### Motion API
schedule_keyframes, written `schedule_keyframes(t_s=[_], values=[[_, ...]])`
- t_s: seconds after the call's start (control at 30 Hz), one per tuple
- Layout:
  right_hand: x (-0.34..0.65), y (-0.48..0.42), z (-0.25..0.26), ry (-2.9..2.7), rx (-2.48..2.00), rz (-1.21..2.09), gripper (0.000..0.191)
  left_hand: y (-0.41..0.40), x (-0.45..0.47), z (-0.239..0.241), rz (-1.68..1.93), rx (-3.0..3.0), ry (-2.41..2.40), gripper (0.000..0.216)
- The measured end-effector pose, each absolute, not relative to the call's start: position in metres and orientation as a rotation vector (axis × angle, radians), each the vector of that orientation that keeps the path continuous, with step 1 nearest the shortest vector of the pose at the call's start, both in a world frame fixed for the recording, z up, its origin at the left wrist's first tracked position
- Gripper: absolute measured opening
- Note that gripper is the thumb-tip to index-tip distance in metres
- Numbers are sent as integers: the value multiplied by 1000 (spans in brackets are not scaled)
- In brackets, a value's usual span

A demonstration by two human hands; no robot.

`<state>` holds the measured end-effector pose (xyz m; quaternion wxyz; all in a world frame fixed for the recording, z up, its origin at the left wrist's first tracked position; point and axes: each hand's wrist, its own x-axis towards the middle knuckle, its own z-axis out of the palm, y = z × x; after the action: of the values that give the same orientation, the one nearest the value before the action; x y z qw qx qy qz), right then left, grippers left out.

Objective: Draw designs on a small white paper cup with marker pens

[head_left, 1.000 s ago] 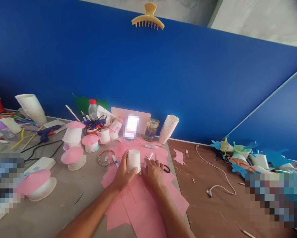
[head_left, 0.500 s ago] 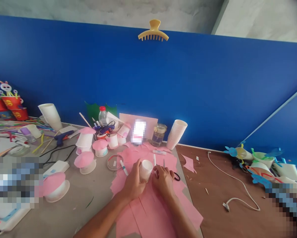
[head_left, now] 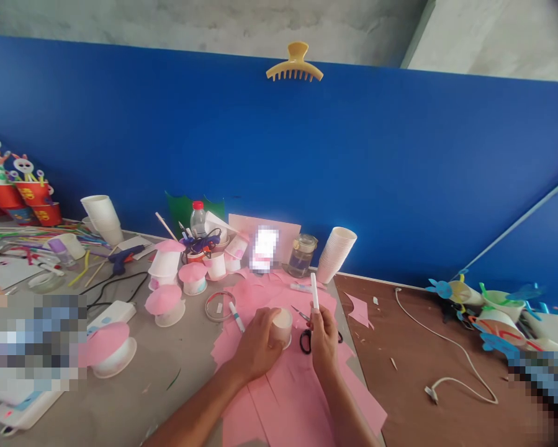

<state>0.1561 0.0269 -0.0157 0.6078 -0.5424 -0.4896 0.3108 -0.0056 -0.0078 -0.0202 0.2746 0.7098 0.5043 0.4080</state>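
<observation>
My left hand (head_left: 259,340) is wrapped round a small white paper cup (head_left: 282,321), whose wider rim seems to face down and its base up. My right hand (head_left: 324,335) grips a white marker (head_left: 314,290) that points upward. Partly hidden under that hand lies a pair of scissors (head_left: 305,341) with black handles. Sheets and scraps of pink paper (head_left: 288,391) spread beneath both hands. Left of the cup are a capped marker (head_left: 236,316) and a roll of clear tape (head_left: 208,307).
Several white cups with pink paper tops, one a pink-topped cup (head_left: 108,347), stand left. Behind are a lit phone (head_left: 264,248), a glass jar (head_left: 301,256) and a cup stack (head_left: 337,254). A white cable (head_left: 446,338) lies right; a power strip (head_left: 41,397) lies left.
My right hand has picked up the white marker and raised it, baring the scissors below. The cup in my left hand has been turned over. The view has shifted slightly.
</observation>
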Motion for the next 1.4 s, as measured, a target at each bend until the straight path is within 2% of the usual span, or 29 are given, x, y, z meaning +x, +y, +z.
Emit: schedule_keyframes(t_s=[0.17,0.27,0.4,0.57,0.63,0.73,0.87,0.97,1.03,1.2,1.4], values=[[152,16,-6,-1236,-1152,645,37,-7,-6,-21,1304,1921,1287,60],[146,7,-3,-1524,-1036,368,28,-7,-9,-16,1461,1750,1237,47],[135,-3,3,-1960,-824,59,25,-12,-10,-7,1480,1542,1141,39],[130,-12,11,-1962,-819,54,23,-15,-10,4,1533,1276,1028,27],[131,-15,15,-1906,-860,169,18,-12,-12,9,1518,1174,959,29],[128,-19,21,-1879,-979,472,23,-8,-14,14,1463,1022,828,32],[116,-25,27,-1683,-1050,1165,37,-6,-15,18,1388,893,776,37],[108,-27,25,-1354,-885,1731,40,-7,-16,16,1258,848,787,40],[105,-26,21,-1136,-760,1974,40,-6,-17,14,1204,821,794,41],[102,-21,8,-722,-584,2295,38,-1,-19,5,1150,775,737,38],[99,-21,3,-575,-488,2356,36,-1,-20,1,1107,760,789,42]])
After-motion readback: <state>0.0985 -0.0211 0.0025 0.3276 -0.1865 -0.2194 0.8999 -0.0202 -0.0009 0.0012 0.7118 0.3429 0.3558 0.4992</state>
